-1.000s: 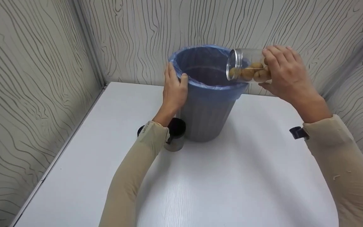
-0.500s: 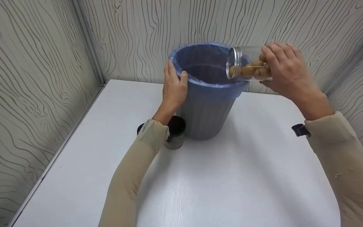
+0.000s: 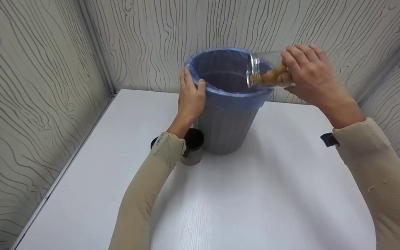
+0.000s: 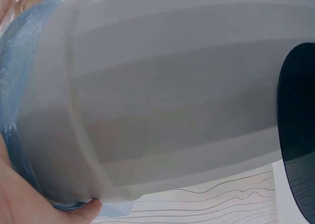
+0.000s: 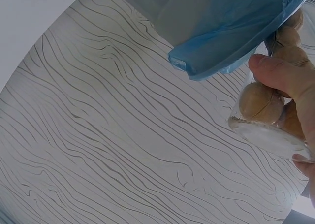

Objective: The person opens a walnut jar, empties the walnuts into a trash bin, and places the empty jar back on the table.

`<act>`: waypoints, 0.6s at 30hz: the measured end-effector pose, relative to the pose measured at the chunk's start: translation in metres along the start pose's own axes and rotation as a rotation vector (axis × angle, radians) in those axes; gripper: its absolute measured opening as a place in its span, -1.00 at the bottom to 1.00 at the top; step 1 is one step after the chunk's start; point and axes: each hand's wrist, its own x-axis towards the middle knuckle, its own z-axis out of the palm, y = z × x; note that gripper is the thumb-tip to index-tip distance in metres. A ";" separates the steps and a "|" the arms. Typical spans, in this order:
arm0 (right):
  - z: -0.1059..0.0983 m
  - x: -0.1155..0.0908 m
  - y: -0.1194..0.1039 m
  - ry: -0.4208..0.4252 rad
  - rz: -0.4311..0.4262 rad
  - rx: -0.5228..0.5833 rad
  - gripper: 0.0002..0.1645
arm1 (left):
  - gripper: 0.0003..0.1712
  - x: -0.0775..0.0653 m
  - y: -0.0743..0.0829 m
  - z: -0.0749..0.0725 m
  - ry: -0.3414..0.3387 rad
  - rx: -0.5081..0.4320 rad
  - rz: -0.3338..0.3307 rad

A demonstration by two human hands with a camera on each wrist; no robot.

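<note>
My right hand [image 3: 309,74] grips a clear jar [image 3: 269,57] on its side, mouth leftward over the rim of a grey bin [image 3: 226,128]. Several brown walnuts [image 3: 273,76] lie along the jar's lower wall, some right at its mouth. In the right wrist view, seams show on the walnuts [image 5: 262,103] near the jar's base, with my thumb across the glass. A blue bag [image 3: 234,100] lines the bin and folds over its rim. My left hand [image 3: 191,97] rests against the bin's left side, fingers extended up to the rim.
A small container with a round black top [image 3: 194,139] stands against the bin's lower left, partly behind my left sleeve. Another dark rounded thing [image 3: 154,142] shows beyond that sleeve. Patterned walls [image 3: 151,45] enclose the white table [image 3: 255,201].
The jar and my right hand have shifted slightly left, farther over the bin. Inside the jar, the walnuts have bunched and slid toward the mouth. My left hand stays at the bin.
</note>
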 end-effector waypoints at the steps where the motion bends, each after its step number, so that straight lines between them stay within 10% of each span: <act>1: 0.000 0.001 0.000 -0.006 0.003 0.000 0.06 | -0.21 0.000 0.000 0.000 0.001 0.001 0.000; 18: -0.003 0.010 -0.004 -0.040 -0.016 -0.027 -0.01 | -0.22 0.000 -0.002 0.000 -0.007 -0.011 0.021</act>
